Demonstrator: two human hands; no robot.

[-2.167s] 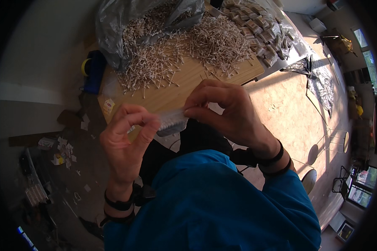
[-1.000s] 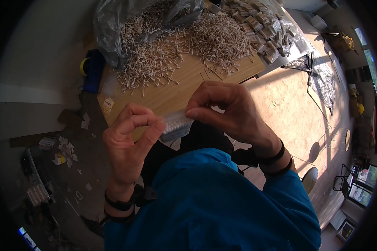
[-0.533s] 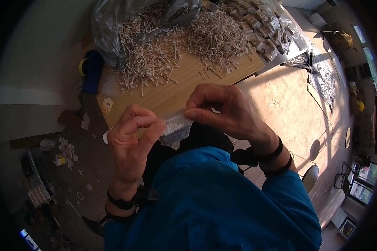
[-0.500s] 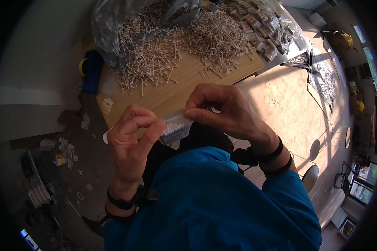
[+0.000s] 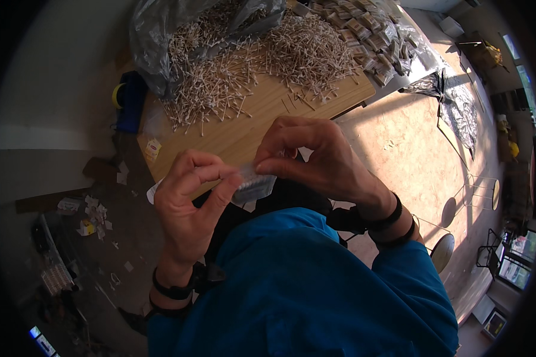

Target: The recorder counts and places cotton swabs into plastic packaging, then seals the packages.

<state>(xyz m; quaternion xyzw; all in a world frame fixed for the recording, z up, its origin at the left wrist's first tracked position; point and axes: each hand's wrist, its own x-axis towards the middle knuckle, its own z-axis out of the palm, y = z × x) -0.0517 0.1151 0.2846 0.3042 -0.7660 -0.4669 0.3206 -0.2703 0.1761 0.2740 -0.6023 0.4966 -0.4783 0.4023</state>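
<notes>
Between my two hands, above my lap, is a small clear plastic bag [image 5: 255, 187] with white cotton swab tips showing through it. My left hand [image 5: 192, 193] pinches its left upper corner between thumb and fingers. Thumb and forefinger of my right hand [image 5: 304, 152] are closed at the bag's upper edge, toward its right side. Beyond my hands, a large loose heap of cotton swabs [image 5: 214, 89] is spread over the wooden table [image 5: 220, 143].
A grey plastic sack [image 5: 152, 50] lies open around part of the heap. Filled small packets [image 5: 372, 35] are piled at the far right. A blue tape dispenser [image 5: 131, 101] stands at the table's left edge. Paper scraps [image 5: 95, 214] litter the floor; round stools [image 5: 442, 253] stand at right.
My right hand has shifted slightly left along the bag's upper edge, closer to my left fingers. The bag has tilted a little, and its white tips show less clearly.
</notes>
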